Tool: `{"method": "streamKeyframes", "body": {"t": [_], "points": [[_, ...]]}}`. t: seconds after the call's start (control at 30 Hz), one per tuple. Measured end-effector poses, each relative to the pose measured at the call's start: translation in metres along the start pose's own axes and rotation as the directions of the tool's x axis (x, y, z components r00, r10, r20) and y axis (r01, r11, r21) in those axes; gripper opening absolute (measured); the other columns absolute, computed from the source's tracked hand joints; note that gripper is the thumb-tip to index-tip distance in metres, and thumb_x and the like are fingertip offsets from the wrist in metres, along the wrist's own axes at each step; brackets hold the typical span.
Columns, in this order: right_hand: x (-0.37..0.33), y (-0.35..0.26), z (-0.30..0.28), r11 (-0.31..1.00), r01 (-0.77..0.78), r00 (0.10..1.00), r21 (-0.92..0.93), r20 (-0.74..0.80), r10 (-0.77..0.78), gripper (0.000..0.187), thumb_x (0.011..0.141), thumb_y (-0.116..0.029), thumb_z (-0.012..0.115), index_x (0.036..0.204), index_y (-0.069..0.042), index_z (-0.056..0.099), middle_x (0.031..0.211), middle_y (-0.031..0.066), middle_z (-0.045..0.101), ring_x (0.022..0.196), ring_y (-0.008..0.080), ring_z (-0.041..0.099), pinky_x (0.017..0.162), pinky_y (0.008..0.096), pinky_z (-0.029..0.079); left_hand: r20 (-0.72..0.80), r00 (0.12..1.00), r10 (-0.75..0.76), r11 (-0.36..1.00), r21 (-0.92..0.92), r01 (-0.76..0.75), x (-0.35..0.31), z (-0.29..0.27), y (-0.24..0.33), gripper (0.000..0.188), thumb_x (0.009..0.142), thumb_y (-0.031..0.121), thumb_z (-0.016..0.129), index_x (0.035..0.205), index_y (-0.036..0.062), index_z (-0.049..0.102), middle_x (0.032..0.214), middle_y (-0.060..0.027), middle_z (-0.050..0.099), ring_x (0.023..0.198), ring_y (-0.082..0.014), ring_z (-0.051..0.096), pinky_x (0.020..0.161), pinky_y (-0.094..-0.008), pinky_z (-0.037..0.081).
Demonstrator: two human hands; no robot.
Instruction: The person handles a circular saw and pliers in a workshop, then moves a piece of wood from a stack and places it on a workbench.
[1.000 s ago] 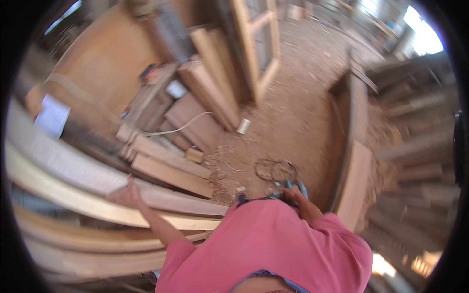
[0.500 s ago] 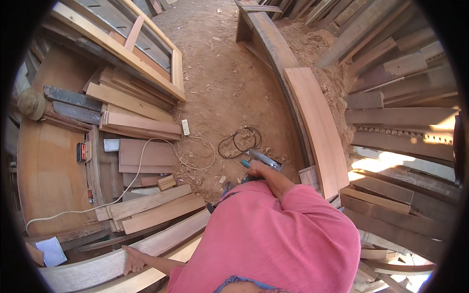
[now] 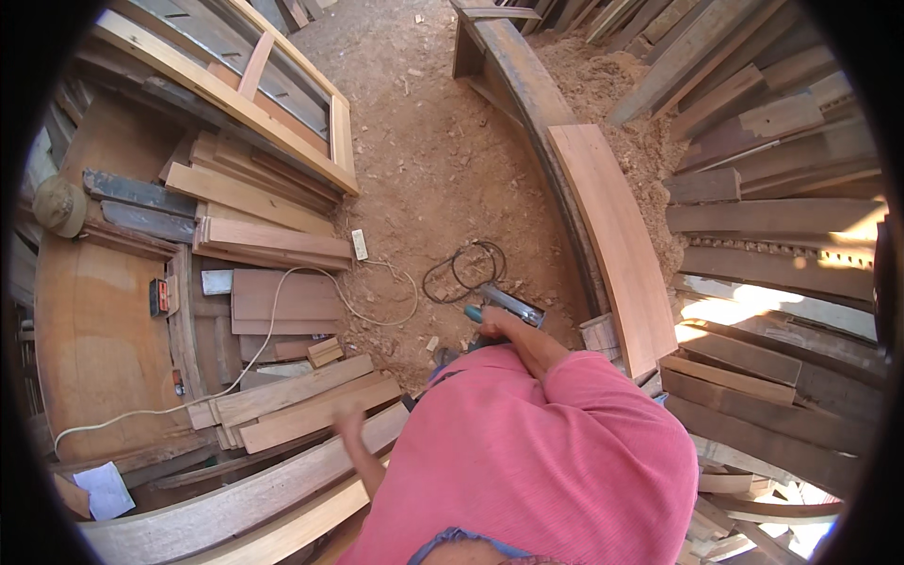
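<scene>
Fingers (image 3: 487, 326) of right hand (image 3: 495, 321) clamped on green-handled tool (image 3: 516, 306); left hand (image 3: 350, 426) blurred, finger state unclear.

Sunlight glares off boards (image 3: 777, 299) at right, fisheye distortion bows the edges, and the left hand (image 3: 349, 426) is blurred.

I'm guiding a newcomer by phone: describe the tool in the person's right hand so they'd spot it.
Find the pink shirt at the bottom centre. Just above it, the right hand grips the tool, left of the long reddish plank. Its silver body and green end set it apart from the dark looped cable beside it.
</scene>
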State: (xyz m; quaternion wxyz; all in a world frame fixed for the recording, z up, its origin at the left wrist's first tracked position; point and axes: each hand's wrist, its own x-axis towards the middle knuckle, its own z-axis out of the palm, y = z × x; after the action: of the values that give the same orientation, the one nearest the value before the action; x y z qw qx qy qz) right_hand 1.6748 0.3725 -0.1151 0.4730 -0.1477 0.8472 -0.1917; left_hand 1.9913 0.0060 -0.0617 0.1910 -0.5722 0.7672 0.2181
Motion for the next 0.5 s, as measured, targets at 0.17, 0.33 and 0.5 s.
{"method": "streamKeyframes", "body": {"t": [0.17, 0.33, 0.5], "points": [[-0.004, 0.006, 0.001, 0.998, 0.017, 0.997, -0.052, -0.072, -0.021, 0.048, 0.081, -0.032, 0.069, 0.107, 0.009, 0.069, 0.108, 0.0287, 0.069, 0.105, 0.039, 0.068, 0.088, 0.0459, 0.055, 0.445, 0.625, 0.641, 0.76, -0.481, -0.438, 0.004, 0.079, 0.096, 0.082, 0.088, 0.034, 0.069, 0.154, 0.0008, 0.032, 0.141, -0.0203, 0.056, 0.108, -0.0271, 0.067, 0.088, -0.0324, 0.053], [-0.002, 0.028, 0.007, 0.997, -0.075, 0.987, -0.009, -0.143, 0.073, 0.052, 0.08, -0.038, 0.069, 0.102, 0.008, 0.07, 0.106, 0.0276, 0.069, 0.1, 0.0387, 0.069, 0.084, 0.0455, 0.055, 0.402, 0.685, 0.608, 0.782, -0.451, -0.429, -0.002, 0.079, 0.125, 0.077, 0.088, 0.035, 0.069, 0.152, 0.0045, 0.038, 0.141, -0.0228, 0.055, 0.112, -0.0319, 0.066, 0.092, -0.038, 0.053], [0.003, 0.042, -0.004, 0.977, -0.193, 0.959, 0.092, -0.193, 0.208, 0.052, 0.081, -0.039, 0.07, 0.098, 0.01, 0.07, 0.093, 0.0254, 0.072, 0.09, 0.0359, 0.072, 0.079, 0.044, 0.056, 0.478, 0.68, 0.556, 0.829, -0.258, -0.497, 0.019, 0.083, 0.091, 0.068, 0.088, 0.033, 0.065, 0.146, 0.0045, 0.046, 0.136, -0.0261, 0.058, 0.116, -0.0362, 0.064, 0.098, -0.0404, 0.05]]}}
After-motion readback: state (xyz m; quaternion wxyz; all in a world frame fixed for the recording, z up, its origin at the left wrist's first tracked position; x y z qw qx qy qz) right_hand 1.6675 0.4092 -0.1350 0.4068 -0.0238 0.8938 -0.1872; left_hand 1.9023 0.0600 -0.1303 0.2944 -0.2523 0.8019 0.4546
